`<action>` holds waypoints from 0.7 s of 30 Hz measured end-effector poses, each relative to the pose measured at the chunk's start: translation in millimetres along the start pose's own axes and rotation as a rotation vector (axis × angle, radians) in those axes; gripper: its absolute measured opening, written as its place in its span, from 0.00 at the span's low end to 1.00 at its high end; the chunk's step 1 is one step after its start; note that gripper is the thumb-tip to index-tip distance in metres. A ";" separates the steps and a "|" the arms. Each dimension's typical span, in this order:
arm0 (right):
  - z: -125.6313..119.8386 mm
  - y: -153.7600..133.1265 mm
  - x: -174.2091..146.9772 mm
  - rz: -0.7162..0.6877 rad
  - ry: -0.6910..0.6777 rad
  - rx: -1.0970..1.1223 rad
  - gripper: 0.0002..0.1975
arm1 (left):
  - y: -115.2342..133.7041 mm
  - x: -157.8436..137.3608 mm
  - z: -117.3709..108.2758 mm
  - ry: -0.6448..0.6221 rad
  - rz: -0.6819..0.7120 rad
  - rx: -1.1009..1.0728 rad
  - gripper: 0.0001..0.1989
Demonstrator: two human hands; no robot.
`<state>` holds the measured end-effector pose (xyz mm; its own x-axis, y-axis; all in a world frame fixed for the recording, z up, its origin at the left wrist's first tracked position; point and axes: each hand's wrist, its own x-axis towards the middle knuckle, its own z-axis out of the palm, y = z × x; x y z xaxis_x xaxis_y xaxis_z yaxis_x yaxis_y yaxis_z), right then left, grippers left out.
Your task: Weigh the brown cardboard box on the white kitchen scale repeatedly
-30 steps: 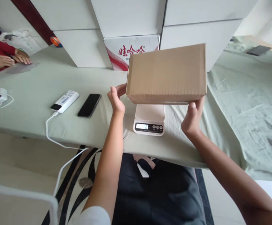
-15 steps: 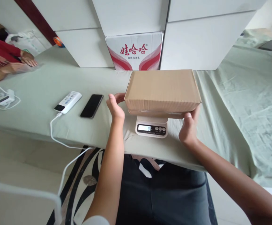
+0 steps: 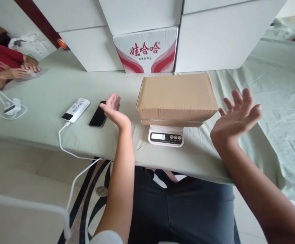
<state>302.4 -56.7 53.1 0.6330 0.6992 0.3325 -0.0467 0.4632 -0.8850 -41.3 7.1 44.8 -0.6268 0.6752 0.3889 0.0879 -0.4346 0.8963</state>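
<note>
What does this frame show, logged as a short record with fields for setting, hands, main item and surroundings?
setting: table under a pale green cloth, white boxes stacked at the back
left hand: open, palm up, apart from the box
right hand: open, fingers spread, apart from the box
main item: cardboard box resting on a kitchen scale
scale display: appears to read 0
left of scale: black phone, white power bank with a white cable
back: red-and-white printed carton
far left: another person's hands
</note>
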 end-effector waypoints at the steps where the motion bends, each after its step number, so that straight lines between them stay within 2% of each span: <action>1: -1.2 2.7 4.9 0.058 0.019 0.016 0.36 | -3.0 1.6 -1.1 -0.014 -0.013 -0.008 0.48; 5: 1.5 15.5 7.4 0.212 0.047 0.027 0.35 | -16.4 2.7 2.5 -0.007 -0.107 -0.048 0.51; 7: 5.7 18.2 2.8 0.239 0.044 0.034 0.34 | -22.5 2.1 5.8 -0.006 -0.132 -0.059 0.51; 11: 11.8 15.3 -3.6 0.257 0.046 0.056 0.31 | -27.7 0.7 10.3 -0.104 -0.115 -0.066 0.50; 16: 16.3 5.9 -7.4 0.239 0.078 0.077 0.31 | -13.8 -4.0 17.3 0.014 -0.222 -0.131 0.48; 21: 21.6 -3.2 -13.4 0.252 0.100 0.115 0.28 | -4.0 -7.1 24.0 0.083 -0.239 -0.117 0.46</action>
<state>277.4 -55.8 58.5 0.6633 0.7453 0.0679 -0.2958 0.3444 -0.8910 -18.6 18.4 43.5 -0.6803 0.7181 0.1464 -0.1573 -0.3381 0.9279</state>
